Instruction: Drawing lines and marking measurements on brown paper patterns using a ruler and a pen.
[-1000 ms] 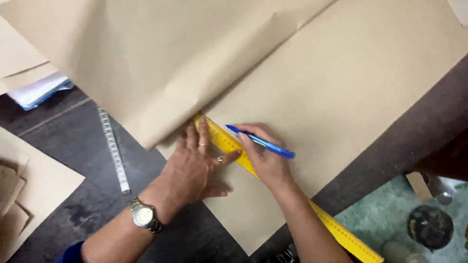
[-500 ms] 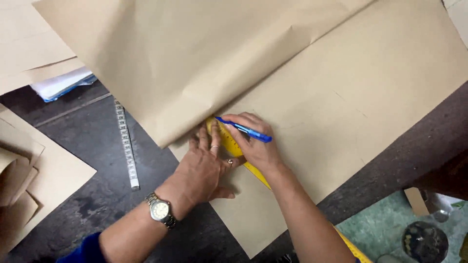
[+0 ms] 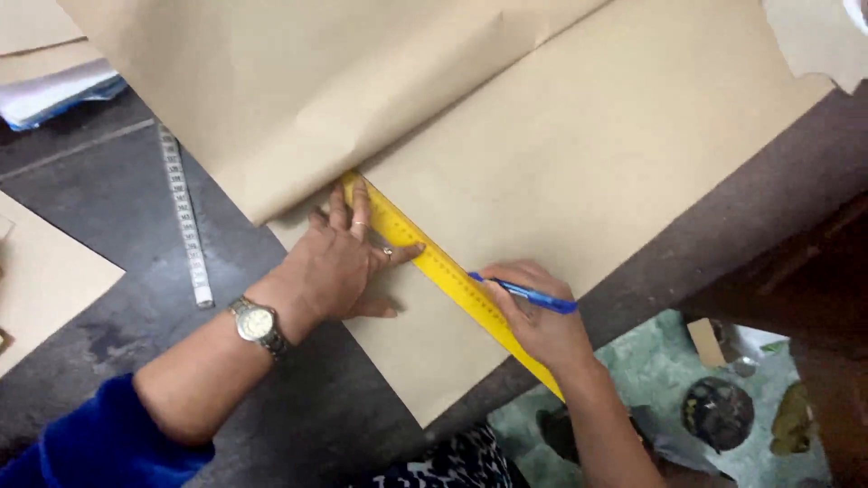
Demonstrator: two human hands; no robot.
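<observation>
Fingers [image 3: 357,210] of the left hand [image 3: 336,267] lay spread flat, pressing the yellow ruler [image 3: 434,267] onto the brown paper sheet [image 3: 579,172]; they gripped nothing. The right hand [image 3: 542,325] pinched a blue pen [image 3: 524,295], its tip against the ruler's upper edge. Ruling a line appeared to be the step in hand; continuing would call for steady downward pressure on the ruler. A steel rule [image 3: 183,217] lay on the dark bench [image 3: 108,298], left of the paper.

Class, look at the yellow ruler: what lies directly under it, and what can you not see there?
The yellow ruler lies on brown paper, pressed by the left hand. The dark table beneath is covered there; the folded-over paper hides the ruler's far end.
</observation>
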